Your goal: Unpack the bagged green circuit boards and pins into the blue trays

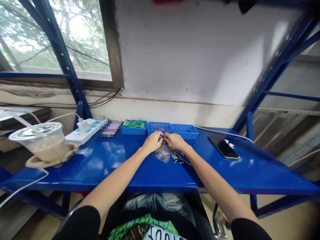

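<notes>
Both left hand point(151, 141) and right hand point(175, 141) curl close together, grip unclear, by metal rods point(177, 154) and clear bag point(164, 155) on blue surface point(107, 166); slim rods likely favor light fingertip pinch.

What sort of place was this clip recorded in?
Probably a small workshop or light-factory workstation: a blue workbench built into a frame, small blue bins lined up along its back, and a pile of thin metal pieces in front of them.
</notes>
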Available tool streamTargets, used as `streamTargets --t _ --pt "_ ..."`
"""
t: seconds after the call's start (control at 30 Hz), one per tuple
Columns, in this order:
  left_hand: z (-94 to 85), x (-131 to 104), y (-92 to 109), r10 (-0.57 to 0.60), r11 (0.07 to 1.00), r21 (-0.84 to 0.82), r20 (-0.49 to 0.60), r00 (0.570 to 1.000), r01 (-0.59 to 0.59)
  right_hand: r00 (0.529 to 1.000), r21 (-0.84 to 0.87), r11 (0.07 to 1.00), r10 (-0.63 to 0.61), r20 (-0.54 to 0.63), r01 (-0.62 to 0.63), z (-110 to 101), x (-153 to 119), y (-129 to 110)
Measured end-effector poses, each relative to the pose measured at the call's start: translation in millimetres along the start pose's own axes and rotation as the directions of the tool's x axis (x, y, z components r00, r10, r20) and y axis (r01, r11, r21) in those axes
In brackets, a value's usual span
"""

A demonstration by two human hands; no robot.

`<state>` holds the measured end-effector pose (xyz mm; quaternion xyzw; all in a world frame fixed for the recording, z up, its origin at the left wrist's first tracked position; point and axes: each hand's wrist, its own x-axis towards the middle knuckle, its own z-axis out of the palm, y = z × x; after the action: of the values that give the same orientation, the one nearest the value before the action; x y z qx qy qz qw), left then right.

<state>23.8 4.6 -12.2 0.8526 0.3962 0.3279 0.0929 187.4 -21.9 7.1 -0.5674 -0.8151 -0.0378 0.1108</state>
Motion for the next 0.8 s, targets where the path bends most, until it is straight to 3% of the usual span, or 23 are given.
streamTargets --t 0.17,0.33,0.4,0.57,0.63,0.7,0.8 --pt "-6.9 4 -5 0.062 0.997 -0.053 -0.036 0.997 -0.064 0.986 0.317 0.944 -0.046 -0.162 0.096 5 8 4" --pt "-13.4 5 -3 0.057 0.995 -0.082 -0.029 0.998 -0.060 0.969 0.520 0.845 0.010 -0.248 0.125 6 9 6" --pt "-14.8 4 -2 0.038 0.995 -0.089 -0.048 0.998 -0.042 0.965 0.488 0.864 0.012 -0.263 0.122 4 5 4" --pt "-15.8 4 -3 0.009 0.994 -0.111 -0.045 0.999 -0.014 0.950 0.214 0.970 -0.042 -0.310 0.113 -5 0 -5" --pt "-15.3 4 -5 -0.009 0.990 -0.139 -0.049 0.999 0.002 0.948 0.144 0.988 -0.006 -0.317 0.054 -9 0 -3" --pt "-14.7 4 -8 -0.035 0.991 -0.132 -0.046 0.998 0.029 0.920 0.114 0.991 0.113 -0.374 -0.076 -14 -1 5" --pt "-13.7 5 -12 -0.056 0.998 -0.007 0.014 0.998 0.056 0.806 0.156 0.929 0.369 -0.464 -0.336 -20 -5 26"
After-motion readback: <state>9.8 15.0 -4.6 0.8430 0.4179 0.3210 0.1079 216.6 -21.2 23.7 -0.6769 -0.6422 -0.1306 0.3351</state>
